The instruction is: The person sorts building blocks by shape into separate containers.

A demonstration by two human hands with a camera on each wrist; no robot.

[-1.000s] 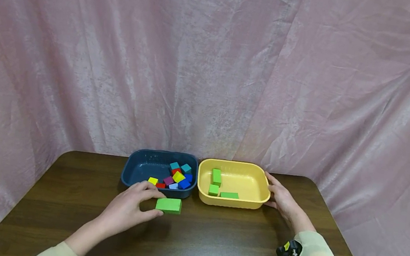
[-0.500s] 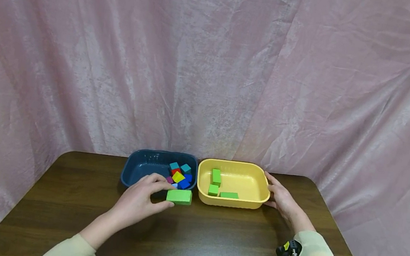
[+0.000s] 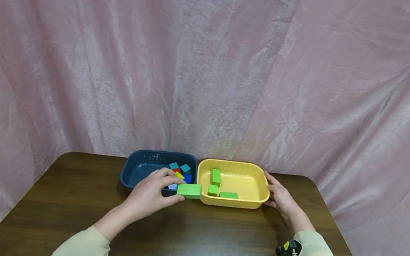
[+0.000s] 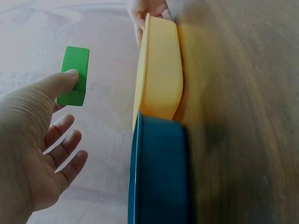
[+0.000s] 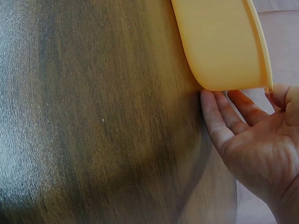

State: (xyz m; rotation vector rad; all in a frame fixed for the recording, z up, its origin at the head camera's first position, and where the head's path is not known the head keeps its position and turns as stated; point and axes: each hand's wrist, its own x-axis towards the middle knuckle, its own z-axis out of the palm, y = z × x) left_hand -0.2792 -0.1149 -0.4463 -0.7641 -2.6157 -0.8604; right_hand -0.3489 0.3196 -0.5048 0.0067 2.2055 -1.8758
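Note:
My left hand (image 3: pixel 150 192) pinches a green rectangular block (image 3: pixel 189 191) between thumb and forefinger. In the left wrist view the block (image 4: pixel 74 74) sticks up past the thumb tip, and the other fingers of the hand (image 4: pixel 35 126) are loosely bent, away from it. The block overlaps the near rims of both bins in the head view. Two green blocks (image 3: pixel 215 176) and a green cube (image 3: pixel 213 190) lie in the yellow bin (image 3: pixel 249 204). At that bin's right end, my right hand (image 3: pixel 284 201) rests relaxed fingers on the outer wall (image 5: pixel 224 56), thumb by the rim.
A dark blue bin (image 3: pixel 130 181) stands directly left of the yellow one, holding several coloured cubes (image 3: pixel 185 169) partly hidden by my left hand. Both bins sit at the back of the brown wooden table (image 3: pixel 204 241), before a pink curtain (image 3: pixel 213 68).
My left hand has carried the green block to the right and away from me, from in front of the blue bin to the yellow bin's near left corner. My right hand stays put.

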